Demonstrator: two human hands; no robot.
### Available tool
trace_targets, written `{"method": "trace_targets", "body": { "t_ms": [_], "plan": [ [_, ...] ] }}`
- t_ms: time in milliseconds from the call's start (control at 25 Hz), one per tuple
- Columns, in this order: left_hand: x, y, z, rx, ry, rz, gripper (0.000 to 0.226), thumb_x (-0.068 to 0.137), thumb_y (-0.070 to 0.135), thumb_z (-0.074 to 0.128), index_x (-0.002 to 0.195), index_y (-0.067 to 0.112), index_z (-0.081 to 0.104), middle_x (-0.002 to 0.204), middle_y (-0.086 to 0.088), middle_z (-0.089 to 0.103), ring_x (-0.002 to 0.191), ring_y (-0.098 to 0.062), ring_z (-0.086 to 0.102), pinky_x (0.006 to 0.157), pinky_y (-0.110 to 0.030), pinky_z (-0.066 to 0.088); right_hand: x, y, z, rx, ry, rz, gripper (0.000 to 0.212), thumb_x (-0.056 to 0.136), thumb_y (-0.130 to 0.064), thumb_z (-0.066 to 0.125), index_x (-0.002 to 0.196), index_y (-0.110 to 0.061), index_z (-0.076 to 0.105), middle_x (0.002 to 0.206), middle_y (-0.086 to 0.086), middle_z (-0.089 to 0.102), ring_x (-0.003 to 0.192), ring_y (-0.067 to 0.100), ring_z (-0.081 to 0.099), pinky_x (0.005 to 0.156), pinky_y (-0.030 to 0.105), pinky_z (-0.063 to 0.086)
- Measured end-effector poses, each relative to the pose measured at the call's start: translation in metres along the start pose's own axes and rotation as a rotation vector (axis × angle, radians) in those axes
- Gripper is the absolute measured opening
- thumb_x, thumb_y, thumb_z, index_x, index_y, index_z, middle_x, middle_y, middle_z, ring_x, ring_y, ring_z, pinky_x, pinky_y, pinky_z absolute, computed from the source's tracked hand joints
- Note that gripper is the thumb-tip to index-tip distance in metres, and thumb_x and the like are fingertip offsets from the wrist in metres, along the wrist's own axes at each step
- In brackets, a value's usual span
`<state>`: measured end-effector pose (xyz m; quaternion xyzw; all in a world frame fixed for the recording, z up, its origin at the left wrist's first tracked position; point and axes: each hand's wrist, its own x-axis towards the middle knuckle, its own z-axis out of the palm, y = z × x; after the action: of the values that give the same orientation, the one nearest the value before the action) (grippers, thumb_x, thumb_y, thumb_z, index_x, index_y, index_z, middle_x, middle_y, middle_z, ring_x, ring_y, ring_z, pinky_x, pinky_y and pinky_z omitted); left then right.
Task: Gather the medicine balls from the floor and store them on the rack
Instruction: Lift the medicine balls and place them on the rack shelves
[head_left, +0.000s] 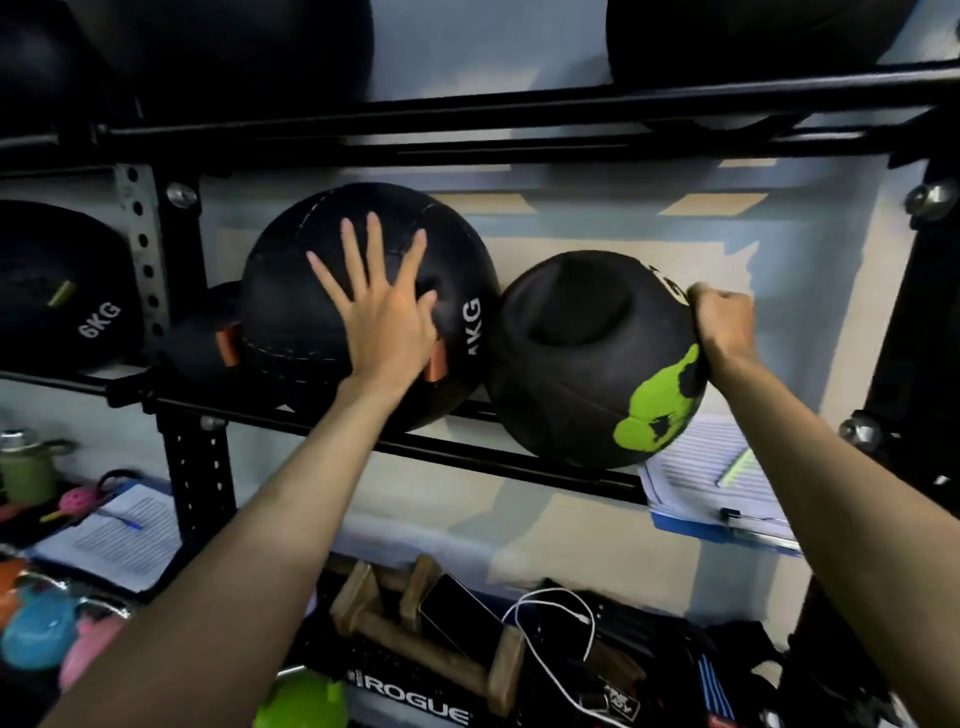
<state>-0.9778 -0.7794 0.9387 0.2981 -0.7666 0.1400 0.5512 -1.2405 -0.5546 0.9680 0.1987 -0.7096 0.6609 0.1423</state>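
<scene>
Medicine ball marked 4KG (291, 312) is being pressed on the middle shelf of the rack (467, 458) by the left hand (384, 325) — fingers straight and spread, palm flat on its front. Touching it at 3 o'clock, the dented ball with the green patch (566, 384) is being gripped at its 2 o'clock edge by the right hand (724, 325), fingers curled over the surface. A 6KG ball (62, 291) is being shown at 9 o'clock — beyond the rack's upright.

"6KG" on the ball (67, 291) at far left, "KG" on the middle ball (363, 291), "ROGUE" on the black box (415, 696) at bottom.
</scene>
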Motion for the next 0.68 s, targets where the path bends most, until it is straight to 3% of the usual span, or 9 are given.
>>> {"method": "trace_targets", "body": {
  "t_ms": [160, 280, 400, 520, 600, 680],
  "plan": [
    [-0.004, 0.022, 0.008, 0.028, 0.026, -0.027, 0.065, 0.090, 0.028, 0.055, 0.152, 0.027, 0.035, 0.165, -0.023, 0.006, 0.151, -0.046, -0.005, 0.109, -0.079, 0.001, 0.035, 0.044, 0.006, -0.090, 0.061, 0.139, 0.037, 0.091, -0.024, 0.050, 0.105, 0.006, 0.068, 0.109, 0.028, 0.065, 0.108, 0.037, 0.061, 0.090, 0.039, 0.045],
    [-0.010, 0.024, 0.016, 0.049, 0.055, 0.032, 0.060, 0.089, 0.026, 0.051, 0.148, 0.037, 0.042, 0.166, -0.017, 0.002, 0.152, -0.043, -0.006, 0.107, -0.081, 0.001, 0.038, 0.049, 0.008, -0.071, 0.062, 0.173, 0.037, 0.085, -0.031, 0.047, 0.088, 0.001, 0.066, 0.091, 0.020, 0.057, 0.086, 0.028, 0.050, 0.077, 0.037, 0.038],
    [-0.009, 0.026, 0.015, 0.053, 0.053, 0.042, 0.055, 0.091, 0.028, 0.051, 0.144, 0.043, 0.046, 0.167, -0.014, 0.001, 0.152, -0.042, -0.005, 0.107, -0.081, 0.002, 0.030, 0.050, 0.004, -0.066, 0.063, 0.158, 0.033, 0.091, -0.026, 0.045, 0.081, -0.002, 0.065, 0.088, 0.016, 0.055, 0.083, 0.025, 0.046, 0.074, 0.036, 0.036],
    [-0.011, 0.025, 0.014, 0.076, 0.040, 0.052, 0.054, 0.093, 0.031, 0.050, 0.146, 0.042, 0.043, 0.167, -0.015, -0.001, 0.153, -0.041, -0.004, 0.106, -0.082, 0.005, 0.005, 0.046, 0.000, -0.076, 0.052, 0.121, 0.036, 0.096, -0.018, 0.041, 0.062, -0.009, 0.050, 0.084, 0.018, 0.051, 0.080, 0.025, 0.044, 0.071, 0.036, 0.034],
    [-0.011, 0.024, 0.009, 0.047, 0.030, 0.050, 0.054, 0.094, 0.031, 0.051, 0.146, 0.040, 0.042, 0.167, -0.017, 0.000, 0.152, -0.042, -0.004, 0.107, -0.081, 0.007, -0.019, 0.045, -0.004, -0.138, 0.055, 0.074, 0.034, 0.098, -0.016, 0.037, 0.068, -0.009, 0.051, 0.087, 0.019, 0.053, 0.083, 0.025, 0.046, 0.073, 0.036, 0.036],
    [-0.014, 0.026, 0.003, -0.008, 0.007, 0.063, 0.053, 0.093, 0.031, 0.054, 0.144, 0.037, 0.046, 0.166, -0.018, 0.002, 0.152, -0.043, -0.004, 0.110, -0.078, 0.008, -0.045, 0.041, -0.006, -0.225, 0.060, 0.012, 0.032, 0.100, -0.018, 0.034, 0.086, -0.006, 0.059, 0.097, 0.024, 0.061, 0.089, 0.029, 0.053, 0.081, 0.038, 0.042]
  ]
}}
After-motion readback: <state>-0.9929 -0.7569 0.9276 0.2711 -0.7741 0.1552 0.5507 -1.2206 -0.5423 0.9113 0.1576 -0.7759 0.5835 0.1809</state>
